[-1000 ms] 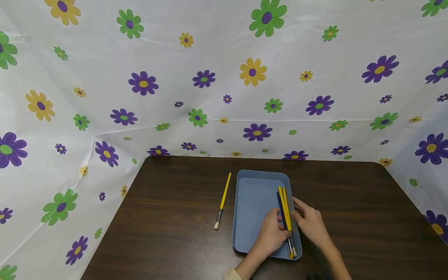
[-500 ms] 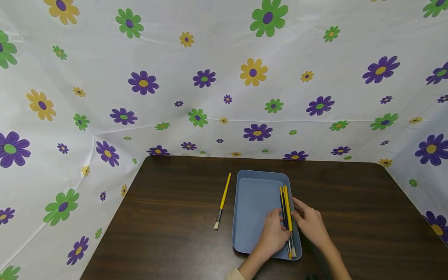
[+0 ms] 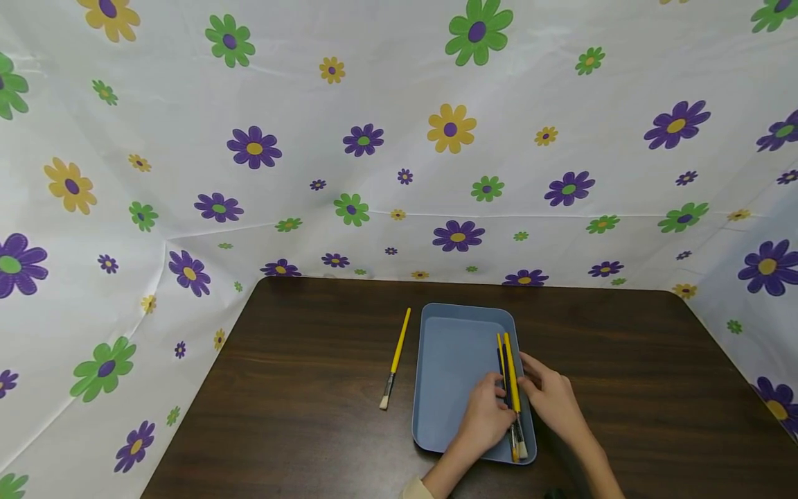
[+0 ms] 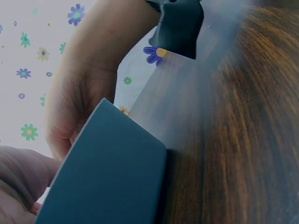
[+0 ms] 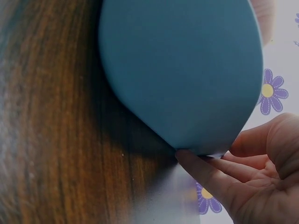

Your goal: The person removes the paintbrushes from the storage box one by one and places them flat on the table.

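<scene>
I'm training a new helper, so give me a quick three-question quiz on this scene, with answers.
1. True or false: a lone brush lies on the table, outside the tray.
2. Where is the left hand? A) on the lone brush; B) at the bundled brushes; C) on the flowered cloth.
3. Fill in: the right hand is at the tray's ____ long side.

Key: 1. True. 2. B. 3. Right.

backdrop (image 3: 386, 90): creased white, purple/green/yellow flowers (image 3: 451, 129) | table (image 3: 293, 360): dark brown, wood-grained | light: soft tabletop sheen
</scene>
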The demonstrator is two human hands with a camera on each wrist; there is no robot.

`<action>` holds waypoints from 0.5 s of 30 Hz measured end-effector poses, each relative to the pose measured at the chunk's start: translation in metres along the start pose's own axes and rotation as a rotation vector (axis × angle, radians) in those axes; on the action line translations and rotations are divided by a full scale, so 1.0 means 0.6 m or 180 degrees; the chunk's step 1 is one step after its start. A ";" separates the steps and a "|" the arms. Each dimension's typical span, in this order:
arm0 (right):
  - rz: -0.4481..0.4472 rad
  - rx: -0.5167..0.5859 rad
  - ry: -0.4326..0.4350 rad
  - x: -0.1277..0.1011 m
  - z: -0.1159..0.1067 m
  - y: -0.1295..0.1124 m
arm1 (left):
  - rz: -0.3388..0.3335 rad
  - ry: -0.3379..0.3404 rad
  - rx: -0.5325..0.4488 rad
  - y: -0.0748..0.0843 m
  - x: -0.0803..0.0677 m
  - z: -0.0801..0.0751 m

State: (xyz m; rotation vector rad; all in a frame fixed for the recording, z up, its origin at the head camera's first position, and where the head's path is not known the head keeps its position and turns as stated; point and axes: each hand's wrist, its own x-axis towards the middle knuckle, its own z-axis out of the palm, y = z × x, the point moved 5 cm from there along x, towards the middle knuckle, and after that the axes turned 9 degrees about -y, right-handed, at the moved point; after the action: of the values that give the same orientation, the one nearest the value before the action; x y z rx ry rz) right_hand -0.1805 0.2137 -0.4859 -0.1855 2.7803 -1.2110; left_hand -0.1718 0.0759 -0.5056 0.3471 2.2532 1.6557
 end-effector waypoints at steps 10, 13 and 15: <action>0.0061 0.0035 -0.0044 0.001 0.000 -0.002 | 0.0050 -0.0003 -0.0198 -0.010 0.002 -0.015; 0.0048 0.0024 -0.0042 0.001 -0.001 -0.003 | 0.0023 -0.0067 -0.0371 -0.013 0.004 -0.019; 0.0074 0.0037 -0.0067 0.002 0.000 -0.002 | -0.0020 -0.0091 -0.0539 -0.016 0.006 -0.022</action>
State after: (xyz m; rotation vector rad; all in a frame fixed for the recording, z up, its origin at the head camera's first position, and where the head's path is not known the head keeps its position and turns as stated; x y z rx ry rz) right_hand -0.1815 0.2128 -0.4848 -0.1636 2.7492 -1.2127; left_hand -0.1801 0.0628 -0.5113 0.3196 2.0732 1.8110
